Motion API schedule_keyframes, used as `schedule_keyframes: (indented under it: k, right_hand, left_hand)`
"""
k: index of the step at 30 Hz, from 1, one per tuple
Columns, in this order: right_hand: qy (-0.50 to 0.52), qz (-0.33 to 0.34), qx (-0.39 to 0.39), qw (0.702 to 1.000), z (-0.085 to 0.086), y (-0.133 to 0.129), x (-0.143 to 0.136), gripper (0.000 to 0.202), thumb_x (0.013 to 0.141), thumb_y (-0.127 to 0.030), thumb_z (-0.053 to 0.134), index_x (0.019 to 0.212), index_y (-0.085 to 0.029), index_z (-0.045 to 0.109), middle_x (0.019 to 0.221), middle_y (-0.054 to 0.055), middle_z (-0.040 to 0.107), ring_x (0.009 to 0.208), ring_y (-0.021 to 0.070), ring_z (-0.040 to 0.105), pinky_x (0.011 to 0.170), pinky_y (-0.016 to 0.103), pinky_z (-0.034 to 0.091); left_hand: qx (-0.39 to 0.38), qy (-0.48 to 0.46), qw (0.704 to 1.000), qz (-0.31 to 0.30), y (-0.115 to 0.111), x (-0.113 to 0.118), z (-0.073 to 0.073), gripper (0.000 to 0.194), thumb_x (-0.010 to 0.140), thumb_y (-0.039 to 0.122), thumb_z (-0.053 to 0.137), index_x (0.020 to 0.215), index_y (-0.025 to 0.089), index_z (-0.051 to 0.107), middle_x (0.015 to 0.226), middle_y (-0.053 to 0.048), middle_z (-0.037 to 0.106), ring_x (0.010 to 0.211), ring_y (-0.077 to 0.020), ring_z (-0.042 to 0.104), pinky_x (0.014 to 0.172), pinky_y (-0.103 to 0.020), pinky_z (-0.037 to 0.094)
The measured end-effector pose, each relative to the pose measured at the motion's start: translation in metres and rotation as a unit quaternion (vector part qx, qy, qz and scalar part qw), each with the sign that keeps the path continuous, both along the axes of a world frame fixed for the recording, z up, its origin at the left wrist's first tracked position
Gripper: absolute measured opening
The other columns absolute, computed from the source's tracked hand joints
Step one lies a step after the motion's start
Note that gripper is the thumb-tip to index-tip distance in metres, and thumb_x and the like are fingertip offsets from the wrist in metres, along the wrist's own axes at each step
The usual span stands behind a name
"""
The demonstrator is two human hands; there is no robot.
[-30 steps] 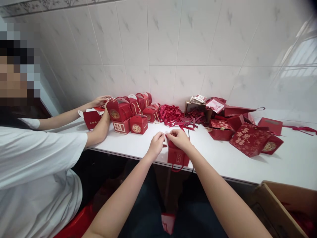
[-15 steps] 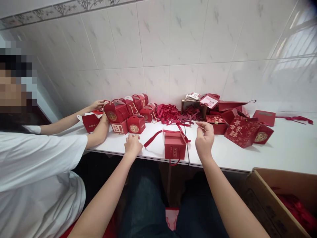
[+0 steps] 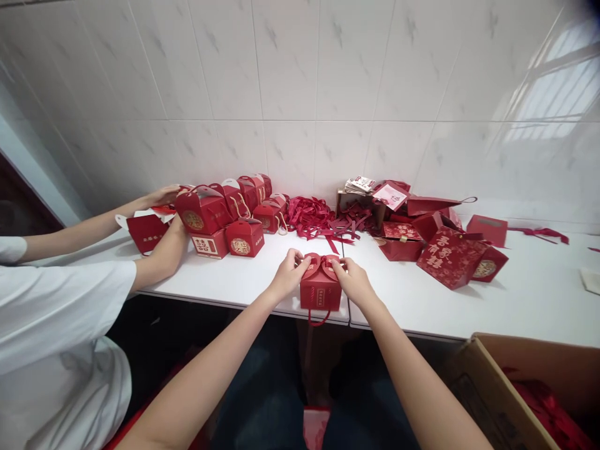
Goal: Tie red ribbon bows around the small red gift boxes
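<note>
Box (image 3: 320,296) on worktop (image 3: 234,275) at lower centre of frame, opposite top flaps (image 3: 310,269) pinched by half-closed left hand (image 3: 287,275) and right hand (image 3: 354,279). Apparently shaping the top closed; next, probably calling for even pressure from both sides.

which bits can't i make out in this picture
All in the head view:
Inside of the held red box: hidden by its walls and flaps.
Lettering on its front: too small to read.
Nearer hand of the co-worker: hidden behind stacked boxes.
Bottom of the cardboard carton: cut off by the picture's lower edge.
</note>
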State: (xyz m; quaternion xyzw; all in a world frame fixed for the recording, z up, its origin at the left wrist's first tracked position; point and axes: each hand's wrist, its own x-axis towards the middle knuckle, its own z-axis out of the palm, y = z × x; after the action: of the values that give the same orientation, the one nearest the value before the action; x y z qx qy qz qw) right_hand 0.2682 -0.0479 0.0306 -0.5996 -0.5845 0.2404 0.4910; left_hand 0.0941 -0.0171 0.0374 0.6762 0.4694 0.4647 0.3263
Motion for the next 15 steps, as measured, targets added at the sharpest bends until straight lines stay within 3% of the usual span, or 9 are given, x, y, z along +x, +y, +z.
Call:
schedule_keyframes:
  k: [5, 11, 15]
  right_hand:
    - [0.014, -0.019, -0.003, 1.000, 0.000, 0.031, 0.009, 0.052, 0.072, -0.058, 0.057, 0.101, -0.014, 0.058, 0.069, 0.002, 0.055, 0.063, 0.0165, 0.052, 0.059, 0.026, 0.039]
    - [0.003, 0.053, -0.036, 0.998, 0.010, 0.035, 0.050, 0.055, 0.072, -0.068, 0.052, 0.054, -0.016, 0.053, 0.046, -0.006, 0.032, 0.045, 0.0087, 0.028, 0.045, 0.024, 0.024]
    - [-0.031, 0.077, -0.039, 0.996, 0.013, 0.030, 0.063, 0.054, 0.071, -0.065, 0.057, 0.049, -0.016, 0.054, 0.046, -0.004, 0.035, 0.047, 0.0088, 0.029, 0.046, 0.024, 0.023]
  left_hand:
    - [-0.026, 0.026, 0.999, -0.007, 0.029, -0.008, 0.009, 0.030, 0.075, 0.048, 0.058, 0.087, 0.020, 0.052, 0.066, 0.004, 0.049, 0.063, -0.0141, 0.047, 0.061, -0.025, 0.036]
    - [-0.106, 0.059, 0.991, -0.060, 0.044, -0.039, 0.024, 0.038, 0.068, 0.053, 0.064, 0.061, 0.016, 0.057, 0.059, 0.003, 0.048, 0.057, -0.0117, 0.039, 0.054, -0.023, 0.028]
    - [-0.174, 0.072, 0.976, -0.106, 0.040, -0.047, 0.025, 0.041, 0.070, 0.056, 0.062, 0.061, 0.016, 0.056, 0.055, 0.005, 0.040, 0.051, -0.0091, 0.030, 0.049, -0.023, 0.020]
